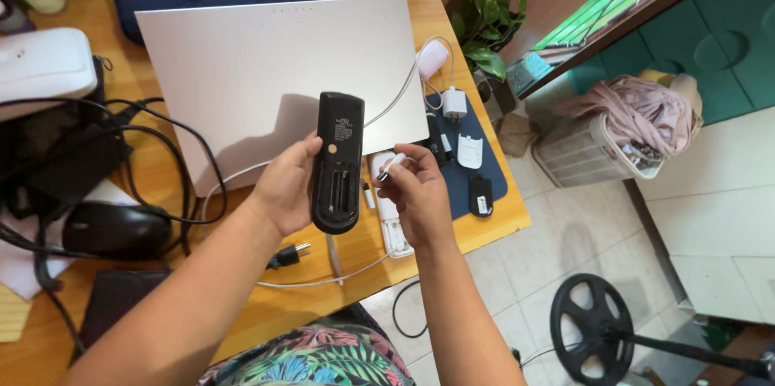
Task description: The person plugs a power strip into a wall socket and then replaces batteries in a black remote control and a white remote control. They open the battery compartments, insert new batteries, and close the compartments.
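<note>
**Black remote held open, small battery in the other hand**

The left hand (pixel 284 184) grips a black remote (pixel 337 161) by its side, with the back turned up; the battery slot at its lower end is open and looks bare; the remote floats just in front of the closed silver laptop (pixel 266 63), above the wooden desk (pixel 476 224). The right hand (pixel 420 192) pinches a small battery (pixel 391 166) between thumb and fingertips, just to the right of the remote; the battery does not touch it. Right of the laptop lies a dark blue mat (pixel 494 178); on the mat sit a white battery lid (pixel 470 150) and a small black lid (pixel 480 195). A white charger (pixel 454 102) with its white cable (pixel 387 107) lies beside the laptop's right edge. A black mouse (pixel 117 228) sits to the left of the laptop, among black wires; a white remote (pixel 391 228) lies on the desk under the right hand.
</note>
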